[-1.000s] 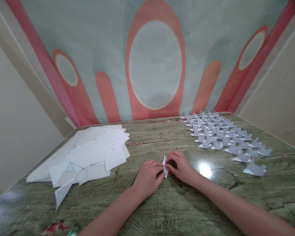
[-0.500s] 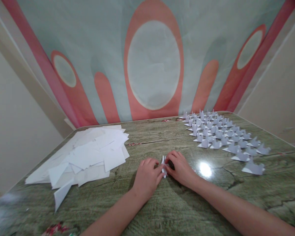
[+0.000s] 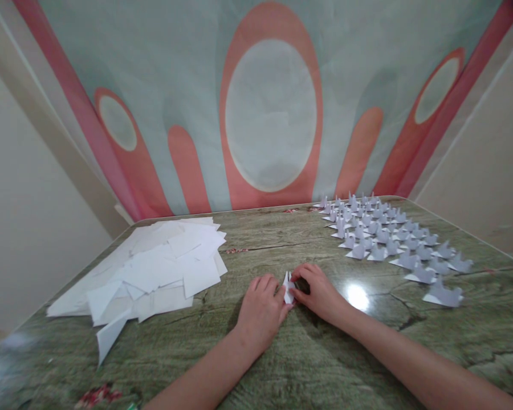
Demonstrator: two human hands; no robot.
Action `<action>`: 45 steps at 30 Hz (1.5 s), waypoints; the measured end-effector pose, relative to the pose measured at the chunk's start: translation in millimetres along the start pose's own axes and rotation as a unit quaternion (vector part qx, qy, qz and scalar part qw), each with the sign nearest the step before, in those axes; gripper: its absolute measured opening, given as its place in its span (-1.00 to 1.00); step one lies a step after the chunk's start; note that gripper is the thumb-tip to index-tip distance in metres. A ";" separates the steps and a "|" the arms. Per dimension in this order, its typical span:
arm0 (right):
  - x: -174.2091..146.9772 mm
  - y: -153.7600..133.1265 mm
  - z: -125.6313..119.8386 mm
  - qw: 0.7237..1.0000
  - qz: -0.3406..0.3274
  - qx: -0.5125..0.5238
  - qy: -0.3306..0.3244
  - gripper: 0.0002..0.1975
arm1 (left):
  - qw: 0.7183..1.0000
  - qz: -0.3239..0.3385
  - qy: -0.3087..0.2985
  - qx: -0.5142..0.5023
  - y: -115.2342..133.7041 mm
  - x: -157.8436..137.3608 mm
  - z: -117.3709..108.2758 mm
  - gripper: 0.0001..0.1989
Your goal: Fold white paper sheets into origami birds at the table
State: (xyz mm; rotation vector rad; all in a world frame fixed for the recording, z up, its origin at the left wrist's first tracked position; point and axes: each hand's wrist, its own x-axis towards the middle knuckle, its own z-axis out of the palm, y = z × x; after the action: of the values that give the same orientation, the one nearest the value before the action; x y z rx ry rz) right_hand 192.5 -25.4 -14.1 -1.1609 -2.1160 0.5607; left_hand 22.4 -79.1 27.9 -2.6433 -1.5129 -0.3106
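A small piece of folded white paper (image 3: 288, 289) stands upright between my hands at the middle of the table, its pointed tips upward. My left hand (image 3: 263, 310) pinches it low on the left side, with the thumb and a finger close to its bottom. From the right, my right hand (image 3: 318, 293) grips its edge between thumb and forefinger. Parts of the paper are hidden behind my fingers. To the right sit rows of folded white paper birds (image 3: 382, 234), the closest bird (image 3: 443, 294) a little apart at the front.
A spread pile of white paper sheets (image 3: 154, 267) covers the left of the wood-patterned table (image 3: 256, 233), one folded sheet (image 3: 110, 337) jutting from its front. A printed backdrop (image 3: 271, 114) hangs behind the far edge. Light glares on the tabletop right of my hands.
My left fingers have shifted lower on the folded paper, and more of its face shows. The right hand keeps its pinch. The whole view has moved slightly.
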 end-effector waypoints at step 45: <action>2.0 -26.5 -8.8 0.972 0.059 0.220 -0.064 -0.72 | 0.792 -0.191 0.096 -0.572 -9.8 6.6 17.9 -0.75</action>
State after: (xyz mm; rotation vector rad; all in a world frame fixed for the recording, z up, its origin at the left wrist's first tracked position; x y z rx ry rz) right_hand 182.8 -36.8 9.5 -1.0171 -1.8956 1.1220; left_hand 19.6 -65.4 11.5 -2.6992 -2.2117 -2.0325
